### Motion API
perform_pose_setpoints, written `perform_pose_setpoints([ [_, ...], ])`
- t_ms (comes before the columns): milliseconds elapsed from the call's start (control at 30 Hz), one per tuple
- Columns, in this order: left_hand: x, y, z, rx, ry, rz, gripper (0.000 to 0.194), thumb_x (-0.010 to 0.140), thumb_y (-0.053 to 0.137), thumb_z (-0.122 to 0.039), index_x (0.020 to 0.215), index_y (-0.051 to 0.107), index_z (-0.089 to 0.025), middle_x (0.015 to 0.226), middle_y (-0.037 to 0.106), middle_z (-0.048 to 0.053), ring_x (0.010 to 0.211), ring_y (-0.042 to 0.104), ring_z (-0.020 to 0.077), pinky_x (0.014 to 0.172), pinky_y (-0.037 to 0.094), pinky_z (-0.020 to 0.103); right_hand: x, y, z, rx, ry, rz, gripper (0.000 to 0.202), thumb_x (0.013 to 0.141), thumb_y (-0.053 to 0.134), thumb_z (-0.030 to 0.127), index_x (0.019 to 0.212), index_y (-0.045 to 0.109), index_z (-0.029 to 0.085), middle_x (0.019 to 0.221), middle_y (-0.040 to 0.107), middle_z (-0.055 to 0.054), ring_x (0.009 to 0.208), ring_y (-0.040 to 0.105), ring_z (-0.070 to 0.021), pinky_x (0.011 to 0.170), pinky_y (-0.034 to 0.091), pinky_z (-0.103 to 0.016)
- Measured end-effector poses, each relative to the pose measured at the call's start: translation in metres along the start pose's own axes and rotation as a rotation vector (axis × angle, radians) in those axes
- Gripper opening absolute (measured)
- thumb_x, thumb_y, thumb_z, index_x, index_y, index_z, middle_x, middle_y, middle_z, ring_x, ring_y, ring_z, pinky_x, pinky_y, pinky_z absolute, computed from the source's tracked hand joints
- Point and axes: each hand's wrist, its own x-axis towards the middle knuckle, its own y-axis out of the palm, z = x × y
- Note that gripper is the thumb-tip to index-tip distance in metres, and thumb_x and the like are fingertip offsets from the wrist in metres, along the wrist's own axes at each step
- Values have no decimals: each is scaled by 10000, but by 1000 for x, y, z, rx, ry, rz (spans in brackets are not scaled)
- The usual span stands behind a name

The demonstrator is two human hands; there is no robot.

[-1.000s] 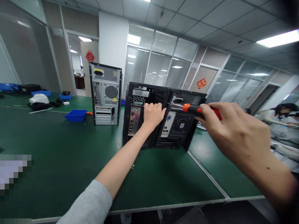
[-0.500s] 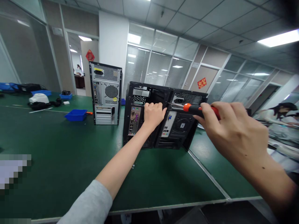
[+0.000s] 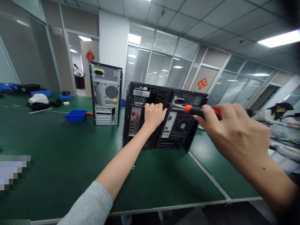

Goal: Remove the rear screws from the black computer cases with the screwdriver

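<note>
Two black computer cases stand side by side on the green table, their rear panels facing me: the left case (image 3: 135,120) and the right case (image 3: 182,123). My left hand (image 3: 154,117) is closed at the inner edge of the left case; what its fingers hold is hidden. In my right hand (image 3: 231,125) is a red and black screwdriver (image 3: 193,110), held level. Its thin shaft points left, and the tip is at the left edge of the right case, near the power supply.
A silver-backed computer tower (image 3: 107,93) stands behind to the left. Beside it are a blue tray (image 3: 76,115) and an orange item (image 3: 89,113). Farther left lies a white object (image 3: 38,99) with black cables. People sit at the far right.
My right hand and the screwdriver have shifted very slightly. My left hand and the cases look the same.
</note>
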Motion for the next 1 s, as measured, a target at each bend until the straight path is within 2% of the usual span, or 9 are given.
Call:
perform_pose_setpoints([
  [667, 0, -1, 0, 10, -4, 1, 322, 952, 417, -409, 884, 615, -165, 829, 711, 109, 856, 608, 264, 804, 314, 405, 0, -2, 0, -20, 10, 4, 325, 912, 484, 409, 681, 528, 185, 608, 460, -13, 582, 385, -144, 450, 155, -227],
  [1000, 0, -2, -1, 5, -6, 6, 320, 952, 415, -408, 886, 616, -167, 835, 711, 113, 862, 608, 269, 799, 317, 410, 3, -4, 2, -18, 27, 37, 342, 927, 449, 400, 695, 564, 175, 594, 468, -14, 571, 393, -146, 447, 144, -223],
])
